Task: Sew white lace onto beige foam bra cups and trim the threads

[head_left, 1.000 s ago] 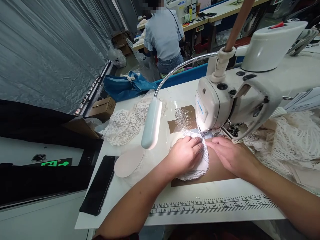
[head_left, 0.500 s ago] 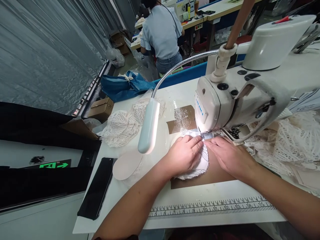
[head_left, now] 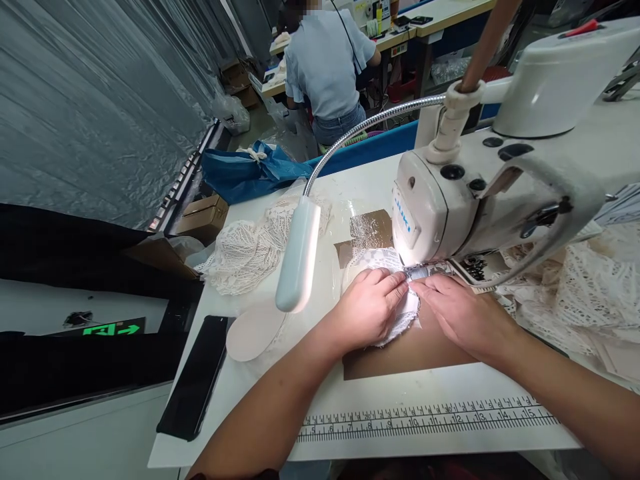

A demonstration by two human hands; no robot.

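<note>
Under the head of a white sewing machine [head_left: 425,207] lies a rounded white lace fabric piece [head_left: 403,320] with a rough edge. My left hand [head_left: 373,307] is on top of it, fingers close together and bent over the fabric, fingertips beside the presser foot; its thumb is hidden. My right hand [head_left: 453,310] is at the right edge of the piece, thumb and forefinger pinched together by the foot. The needle itself is too small to make out. A brown sheet [head_left: 430,350] covers the table beneath the fabric.
A lamp [head_left: 299,257] on a bendable neck hangs left of the machine. Lace pieces [head_left: 245,257], a beige oval pad [head_left: 255,331] and a black phone [head_left: 194,378] lie left. More lace [head_left: 585,287] is heaped right. A printed ruler [head_left: 415,421] runs along the front. A person [head_left: 325,70] sits beyond.
The lace piece has turned and shifted slightly up under the foot, with more of it showing behind my left hand. Both hands stay on it. The camera view has shifted a little.
</note>
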